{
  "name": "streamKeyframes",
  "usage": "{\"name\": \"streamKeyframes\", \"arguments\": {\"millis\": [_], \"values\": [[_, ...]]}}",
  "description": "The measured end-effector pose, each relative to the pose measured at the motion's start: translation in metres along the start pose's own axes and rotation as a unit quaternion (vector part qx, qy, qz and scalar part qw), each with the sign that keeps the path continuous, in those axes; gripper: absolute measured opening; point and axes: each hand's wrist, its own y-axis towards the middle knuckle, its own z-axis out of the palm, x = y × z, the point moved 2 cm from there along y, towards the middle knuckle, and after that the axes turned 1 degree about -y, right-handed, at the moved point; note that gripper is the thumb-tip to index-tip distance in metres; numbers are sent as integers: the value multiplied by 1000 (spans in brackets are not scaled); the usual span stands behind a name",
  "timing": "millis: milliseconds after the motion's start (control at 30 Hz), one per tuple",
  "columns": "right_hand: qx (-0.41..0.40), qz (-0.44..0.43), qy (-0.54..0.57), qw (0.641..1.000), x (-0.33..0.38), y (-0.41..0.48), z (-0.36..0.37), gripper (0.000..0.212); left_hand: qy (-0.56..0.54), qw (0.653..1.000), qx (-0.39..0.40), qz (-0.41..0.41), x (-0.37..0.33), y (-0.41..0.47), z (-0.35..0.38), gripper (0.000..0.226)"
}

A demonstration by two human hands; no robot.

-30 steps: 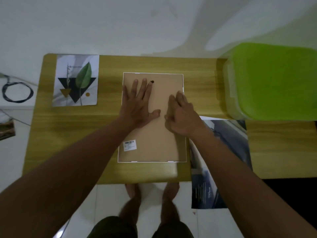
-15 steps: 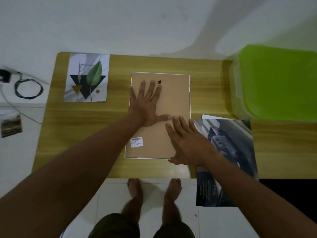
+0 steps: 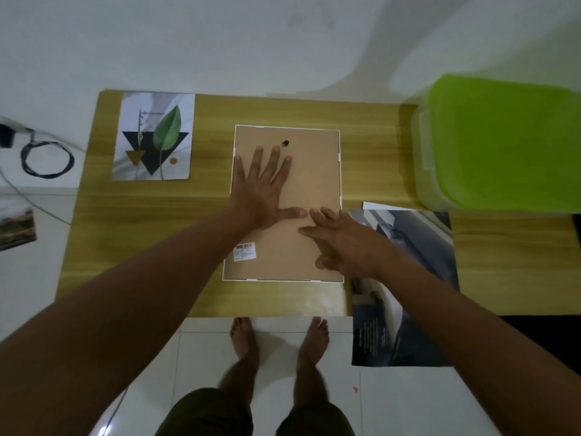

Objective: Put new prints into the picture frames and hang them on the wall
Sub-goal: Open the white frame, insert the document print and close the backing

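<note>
On the middle of the wooden table lies the picture frame, face down, its brown backing board up and a thin white rim showing round it; a barcode sticker sits near the board's lower left corner, and a small black hanger near the top edge. Left hand flat on the upper left of the backing, fingers spread and straight, thumb stretched out to the right; nothing grasped, just a palm pressing down. Right hand comes in from the frame's right side, fingers extended and laid across the board's lower right part, also gripping nothing; its fingertips sit just beside the left thumb. Over at the table's far left corner rests a leaf print, well apart from the frame; a dark blue print lies just beside the frame's right edge and hangs off the near side of the table; a green-lidded bin stands at the right.
</note>
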Motion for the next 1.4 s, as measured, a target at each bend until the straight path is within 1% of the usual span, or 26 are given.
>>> {"name": "streamKeyframes", "arguments": {"millis": [100,200,267,333,367,400,433,467,533,567,633,767,900,1000,1100,1200,1300,1333,1367,1400], "values": [[-16,9,-1,1000,5,0,9,72,13,1000,-22,8,-2,-5,1,116],[-26,21,-10,999,5,1,11,71,20,1000,-16,12,-3,-6,3,114],[-27,19,-3,999,7,-2,11,71,16,999,-33,34,-8,-14,4,103],[-29,17,25,999,12,-8,14,79,1,998,-45,44,-13,-29,9,90],[-29,20,30,999,14,-11,17,89,-12,998,-47,47,-13,-39,11,87],[-26,22,22,999,16,-12,21,103,-25,997,-39,54,-13,-50,13,89],[-23,26,7,999,17,-12,25,114,-33,997,-20,68,-12,-61,14,97],[-25,31,-9,999,17,-11,28,120,-29,996,5,85,-10,-72,15,109],[-28,38,-30,998,16,-9,31,120,11,992,40,121,-8,-89,15,136],[-28,36,-38,998,16,-9,31,117,33,989,48,135,-7,-93,14,145],[-34,33,-54,997,17,-10,30,113,62,986,57,144,-8,-95,14,153],[-35,24,-79,996,19,-9,32,108,67,986,59,139,-8,-93,15,149],[-44,25,-90,995,18,-10,34,108,55,987,59,139,-8,-93,17,139],[-44,23,-78,996,18,-14,32,109,37,987,61,145,-8,-97,17,131],[-63,30,-52,996,20,-17,19,115,27,988,51,146,-8,-100,17,128],[-88,68,8,994,20,-12,4,120,15,990,31,135,-5,-99,10,132],[-70,105,49,991,16,-1,2,142,-1,995,22,95,0,-96,7,142],[-64,116,52,990,13,3,3,147,-3,996,21,82,0,-95,8,140],[-65,124,51,989,11,6,1,146,-4,997,16,71,1,-94,8,133],[-78,131,46,987,9,7,-4,139,-9,998,4,62,1,-92,7,121]]}}
